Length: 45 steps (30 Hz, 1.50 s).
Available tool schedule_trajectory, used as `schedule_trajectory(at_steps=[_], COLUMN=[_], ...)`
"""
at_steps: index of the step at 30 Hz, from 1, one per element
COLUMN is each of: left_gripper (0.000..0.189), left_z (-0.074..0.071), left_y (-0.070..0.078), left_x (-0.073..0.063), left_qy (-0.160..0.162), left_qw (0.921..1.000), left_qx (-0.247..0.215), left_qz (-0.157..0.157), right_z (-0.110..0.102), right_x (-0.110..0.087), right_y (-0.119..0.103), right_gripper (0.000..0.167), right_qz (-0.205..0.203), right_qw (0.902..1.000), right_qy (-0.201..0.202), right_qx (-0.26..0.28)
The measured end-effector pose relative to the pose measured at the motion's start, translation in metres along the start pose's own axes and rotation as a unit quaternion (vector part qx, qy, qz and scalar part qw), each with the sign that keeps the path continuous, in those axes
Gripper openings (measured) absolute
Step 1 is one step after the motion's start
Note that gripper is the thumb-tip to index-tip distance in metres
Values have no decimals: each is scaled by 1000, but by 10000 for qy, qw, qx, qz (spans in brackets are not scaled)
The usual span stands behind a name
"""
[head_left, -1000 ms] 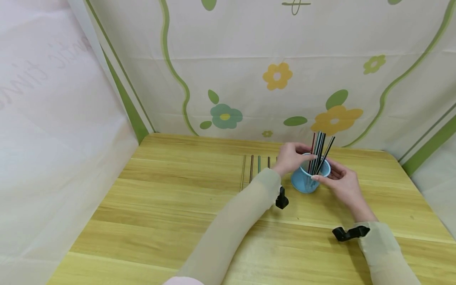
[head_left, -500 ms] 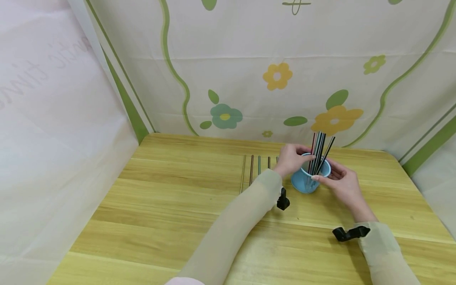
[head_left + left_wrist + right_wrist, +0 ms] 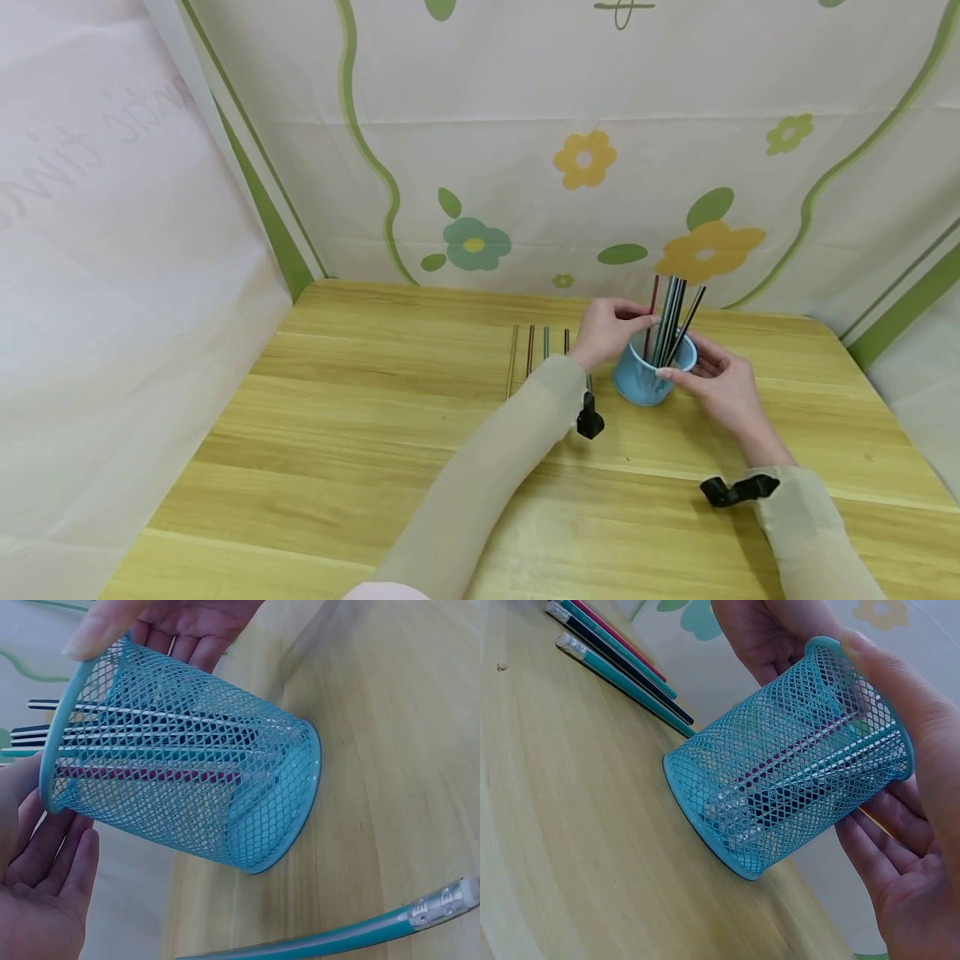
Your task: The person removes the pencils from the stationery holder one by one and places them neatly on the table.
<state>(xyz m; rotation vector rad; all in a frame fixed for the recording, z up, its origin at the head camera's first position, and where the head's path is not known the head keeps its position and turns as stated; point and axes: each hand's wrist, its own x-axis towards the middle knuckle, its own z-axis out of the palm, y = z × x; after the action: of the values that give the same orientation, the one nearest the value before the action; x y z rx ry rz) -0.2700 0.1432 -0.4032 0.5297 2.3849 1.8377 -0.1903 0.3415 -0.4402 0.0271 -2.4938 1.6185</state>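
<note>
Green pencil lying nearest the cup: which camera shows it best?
The right wrist view: the green pencil shows most of its length, eraser included. The left wrist view crops it; the head view shows only a sliver.

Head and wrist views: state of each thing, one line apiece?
Mesh cup: standing on the wooden table, pencils inside.
Bunched pencils: in the cup, tops above the rim.
Red pencil in the cup: its top apart from the bunch.
Table pencils: lying side by side, partly hidden.
Left hand: at the red pencil, grip unclear.
Right hand: holding the cup near its rim.
</note>
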Motion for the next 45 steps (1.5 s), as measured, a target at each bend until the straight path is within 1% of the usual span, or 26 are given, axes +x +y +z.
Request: schedule_trajectory(at_steps=[7,11,14,17,21,24,30,36,42,45], left_gripper=[20,21,20,19,19,20,19,18,21,23], left_z=[-6,-8,-9,-10,-12,-14,-20,-29,-42,-50], left_y=[2,3,4,6,11,15,25,34,36,35], left_x=[1,2,2,3,4,5,5,6,6,6], left_qy=[22,108,219,380,594,726,917,976,1136,1206], left_qw=[9999,9996,9989,9968,9887,9818,9738,9620,9508,9494], left_qx=[-117,-215,-366,-682,-1372,-1754,-2068,-2519,-2834,-2849], left_qz=[109,156,176,177,127,81,242,389,525,542], right_z=[0,0,0,0,0,0,1,0,0,-1], right_x=[1,0,0,1,1,0,-2,-2,-3,-3], right_y=[2,2,1,1,0,-1,-3,-1,-1,-1], right_gripper=[77,76,76,76,75,76,77,79,79,78], right_qz=[-19,-35,-27,-24,-36,-18,23,9,87,93], right_qw=[10000,10000,10000,10000,9999,9999,10000,10000,9999,9999], right_qy=[-20,-18,-14,4,40,40,32,23,77,72], right_qx=[26,44,54,85,101,95,28,10,-2,33])
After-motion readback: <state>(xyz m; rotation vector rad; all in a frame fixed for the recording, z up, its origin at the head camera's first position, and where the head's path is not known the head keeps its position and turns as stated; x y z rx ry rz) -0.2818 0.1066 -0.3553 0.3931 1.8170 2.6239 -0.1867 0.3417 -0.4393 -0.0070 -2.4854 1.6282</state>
